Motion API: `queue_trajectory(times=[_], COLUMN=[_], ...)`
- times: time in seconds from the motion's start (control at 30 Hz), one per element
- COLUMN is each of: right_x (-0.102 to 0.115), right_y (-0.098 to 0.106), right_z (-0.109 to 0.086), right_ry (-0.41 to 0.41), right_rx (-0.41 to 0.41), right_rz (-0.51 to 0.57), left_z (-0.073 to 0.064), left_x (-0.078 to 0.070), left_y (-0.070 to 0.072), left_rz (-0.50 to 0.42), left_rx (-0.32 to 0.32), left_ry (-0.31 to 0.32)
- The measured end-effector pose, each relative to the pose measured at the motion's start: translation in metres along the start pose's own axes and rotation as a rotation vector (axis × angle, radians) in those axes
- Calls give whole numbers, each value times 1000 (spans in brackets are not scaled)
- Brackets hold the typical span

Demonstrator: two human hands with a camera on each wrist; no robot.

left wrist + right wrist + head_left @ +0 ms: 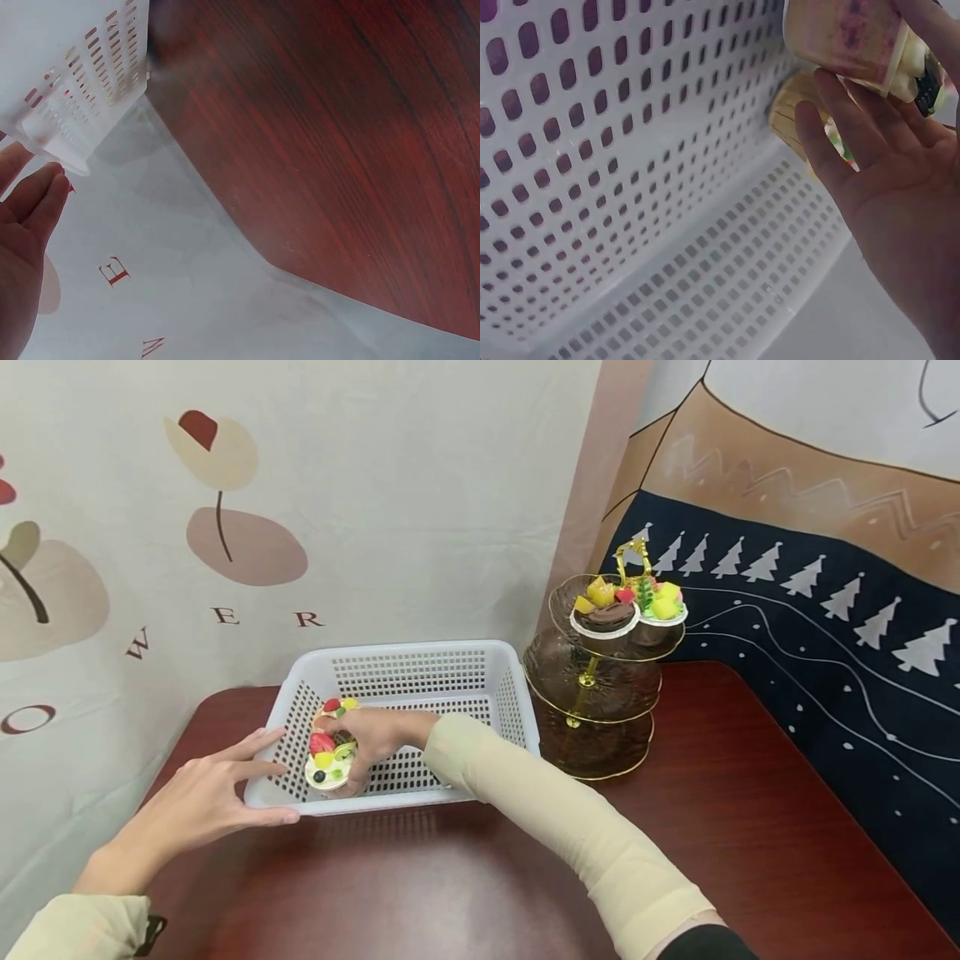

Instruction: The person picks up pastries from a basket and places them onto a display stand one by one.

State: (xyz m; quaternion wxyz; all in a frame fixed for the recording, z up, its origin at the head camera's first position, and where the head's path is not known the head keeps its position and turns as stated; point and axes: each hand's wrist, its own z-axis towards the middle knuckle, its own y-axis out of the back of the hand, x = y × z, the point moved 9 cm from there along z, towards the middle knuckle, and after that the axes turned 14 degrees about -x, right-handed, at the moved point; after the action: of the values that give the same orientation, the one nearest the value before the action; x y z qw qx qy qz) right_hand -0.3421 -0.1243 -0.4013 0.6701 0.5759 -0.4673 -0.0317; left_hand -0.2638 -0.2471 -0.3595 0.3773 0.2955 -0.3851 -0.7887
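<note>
A white perforated plastic basket [416,646] stands on the table. My right hand [378,735] reaches into its left end and holds a fruit-topped dessert cup [324,774] between thumb and fingers. Cream, a strawberry, a blueberry and yellow pieces top this cup; its clear side [844,34] shows pink and cream layers in the right wrist view. Just behind it in the basket sits a second fruit-topped dessert cup [786,120], partly hidden by my fingers. My left hand [206,793] rests at the basket's left rim, with its fingers fairly straight.
Right of the basket stands a three-tier glass stand [588,718] with gold edges. Its top tier bears a chocolate dessert cup [606,617] and a green-and-yellow dessert cup [663,606]. The dark red wooden table [720,827] meets a printed cloth backdrop [420,510] behind.
</note>
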Motion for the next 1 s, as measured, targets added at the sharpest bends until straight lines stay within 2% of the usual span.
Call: queue_trajectory(times=[0.13,0.3,0.37,0.6,0.77,0.9,1.0], right_x=[7,22,27,36,41,40,39], right_y=[12,30,37,62,81,93,100], right_z=[-5,-12,-15,-32,-49,-65,-77], right_ry=[21,119,134,145,160,138,126], right_rx=[-7,-58,-76,-163,-221,-265,-305], right_rz=[47,41,49,27,69,107,94], left_z=[0,-1,-1,-1,0,1,2], left_x=[1,1,1,1,1,1,0], left_y=[0,1,1,1,0,-1,-1], left_rz=[1,-2,-3,-2,0,-3,-4], left_rx=[0,-5,-9,2,8,8,8], left_ry=[-6,-13,-16,0,11,8,7])
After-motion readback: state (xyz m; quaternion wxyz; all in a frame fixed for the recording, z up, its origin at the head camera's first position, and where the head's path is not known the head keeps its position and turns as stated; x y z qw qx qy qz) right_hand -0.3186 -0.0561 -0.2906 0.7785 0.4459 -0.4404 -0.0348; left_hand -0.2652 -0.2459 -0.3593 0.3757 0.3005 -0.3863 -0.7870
